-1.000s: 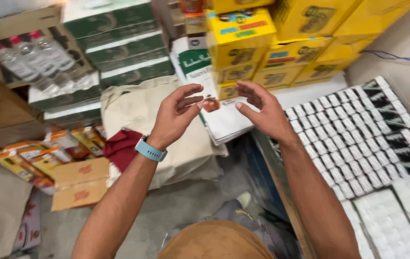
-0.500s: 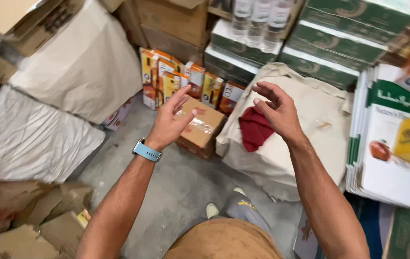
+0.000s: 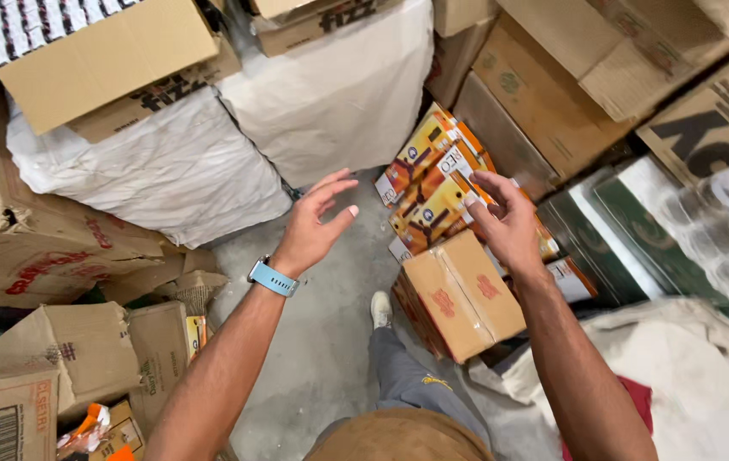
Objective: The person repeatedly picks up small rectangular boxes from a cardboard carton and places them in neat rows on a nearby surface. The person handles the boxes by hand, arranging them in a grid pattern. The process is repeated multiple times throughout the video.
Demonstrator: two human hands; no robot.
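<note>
- Hovering in mid-air with nothing in it, the left hand (image 3: pixel 317 224) has its fingers spread wide and slightly curled, palm turned toward the other hand; a light blue wristwatch (image 3: pixel 273 278) sits on its wrist.
- Across a gap, the right hand (image 3: pixel 505 224) is also empty, its fingers loosely spread and bent, held just above the small brown carton (image 3: pixel 460 296) and in front of the orange packs (image 3: pixel 432 189).
- Whether the right hand touches either of them cannot be told from this view; it looks apart from both.
- The small brown carton, taped shut with red marks on its top, stands on the floor tilted against the stack of orange packs, just below the right wrist.
- The orange packs lie fanned in a leaning pile, between the white wrapped bales and the brown cardboard boxes to the right.
- Two white wrapped bales (image 3: pixel 330 94) stand behind the left hand, with open cardboard boxes (image 3: pixel 100 60) resting on top of them.
- Bare grey concrete floor (image 3: pixel 322 341) lies under both hands, where the person's shoe (image 3: pixel 380 309) and grey trouser leg show.
- Flattened and crumpled cardboard (image 3: pixel 66 350) is heaped at the left edge.
- Green-and-white cartons (image 3: pixel 629 213) and blurred clear bottles (image 3: pixel 723 222) are at the right, above a beige sack (image 3: pixel 688 384) with a red cloth (image 3: pixel 637 397) on it.
</note>
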